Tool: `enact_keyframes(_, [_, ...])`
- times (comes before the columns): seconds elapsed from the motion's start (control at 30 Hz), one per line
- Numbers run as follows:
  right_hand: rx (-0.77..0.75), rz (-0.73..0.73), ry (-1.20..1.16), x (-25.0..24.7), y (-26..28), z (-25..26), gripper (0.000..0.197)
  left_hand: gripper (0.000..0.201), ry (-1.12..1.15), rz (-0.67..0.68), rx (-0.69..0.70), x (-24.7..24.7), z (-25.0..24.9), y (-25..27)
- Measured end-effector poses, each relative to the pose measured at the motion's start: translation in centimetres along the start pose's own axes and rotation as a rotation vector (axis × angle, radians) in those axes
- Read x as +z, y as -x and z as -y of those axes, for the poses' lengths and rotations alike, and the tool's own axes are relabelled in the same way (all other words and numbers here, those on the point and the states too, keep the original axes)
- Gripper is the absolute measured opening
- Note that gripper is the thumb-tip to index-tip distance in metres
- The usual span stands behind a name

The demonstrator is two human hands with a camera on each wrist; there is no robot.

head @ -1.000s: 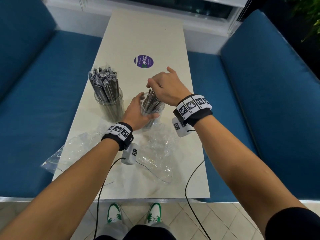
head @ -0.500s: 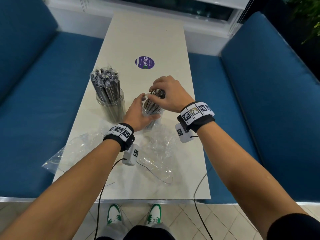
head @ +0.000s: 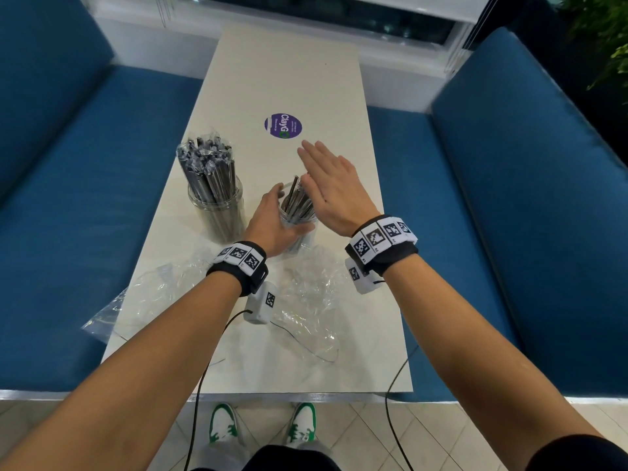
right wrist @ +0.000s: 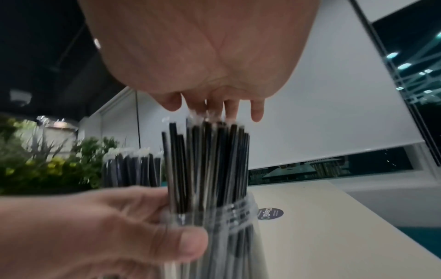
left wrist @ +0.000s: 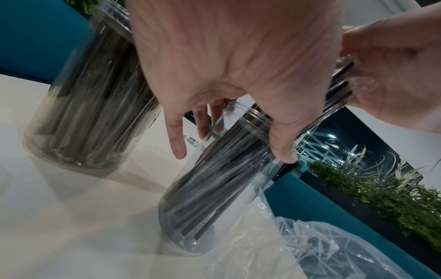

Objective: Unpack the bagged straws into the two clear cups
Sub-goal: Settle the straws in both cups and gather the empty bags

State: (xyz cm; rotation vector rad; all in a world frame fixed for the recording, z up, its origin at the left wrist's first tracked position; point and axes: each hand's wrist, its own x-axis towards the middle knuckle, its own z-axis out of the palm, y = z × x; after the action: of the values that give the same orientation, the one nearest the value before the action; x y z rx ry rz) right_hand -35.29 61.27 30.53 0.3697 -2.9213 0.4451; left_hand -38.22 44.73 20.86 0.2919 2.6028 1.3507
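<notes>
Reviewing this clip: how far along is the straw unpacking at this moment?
Nearly done. The far cup is packed with straws, and two emptied bags lie flat on the table. In hand: the left hand grips the near cup while the open right hand pats its straws level. No loose straws remain visible.

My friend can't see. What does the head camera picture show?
The left hand grips a clear cup of dark straws while the flat right hand hovers over their tops. A fuller cup and empty bags lie nearby.
</notes>
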Motion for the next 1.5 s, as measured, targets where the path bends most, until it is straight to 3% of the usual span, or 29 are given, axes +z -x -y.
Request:
enact_keyframes(0.17, [0.051, 0.027, 0.073, 0.8, 0.0, 0.1, 0.059, 0.105, 0.005, -0.015, 0.004, 0.2, -0.2, -0.3])
enact_keyframes(0.27, [0.064, 0.002, -0.018, 0.4, -0.3, 0.0, 0.056, 0.100, 0.017, -0.020, -0.018, 0.3, -0.6, -0.4])
enact_keyframes(0.43, [0.106, -0.187, -0.270, -0.2, -0.4, -0.7, 0.052, 0.113, 0.034, -0.007, -0.062, 0.6, -0.7, -1.0])
enact_keyframes(0.53, [0.161, -0.141, -0.264, -0.2, 0.1, -0.8, 0.071, 0.109, 0.074, 0.001, -0.114, 0.7, -1.0, -1.3])
enact_keyframes(0.63, [0.157, -0.069, -0.071, 0.3, 0.3, -0.7, 0.092, 0.096, 0.083, -0.012, -0.098, 1.0, -1.3, -1.4])
enact_keyframes(0.73, [0.094, -0.128, 0.106, 0.7, -0.2, -0.6, 0.071, 0.097, 0.082, -0.003, -0.124, 1.3, -1.8, -1.6])
enact_keyframes(0.93, [0.002, -0.160, 0.138, 0.5, -1.4, -0.4, 0.022, 0.086, 0.076, 0.012, -0.115, 1.3, -2.5, -1.8])
enact_keyframes(1.2, [0.030, -0.229, 0.105, -0.9, -2.1, -0.7, 0.017, 0.101, 0.064, 0.003, -0.109, 1.2, -2.4, -1.9])
enact_keyframes(1.37, [-0.062, -0.017, 0.258, -0.2, -1.2, -0.3, 0.022, 0.097, 0.052, 0.011, -0.111, 1.0, -2.2, -2.1])
enact_keyframes(1.5, [-0.076, -0.047, 0.235, 0.1, -1.0, -0.5, 0.024, 0.098, 0.031, 0.011, -0.120, 0.7, -2.1, -2.2])
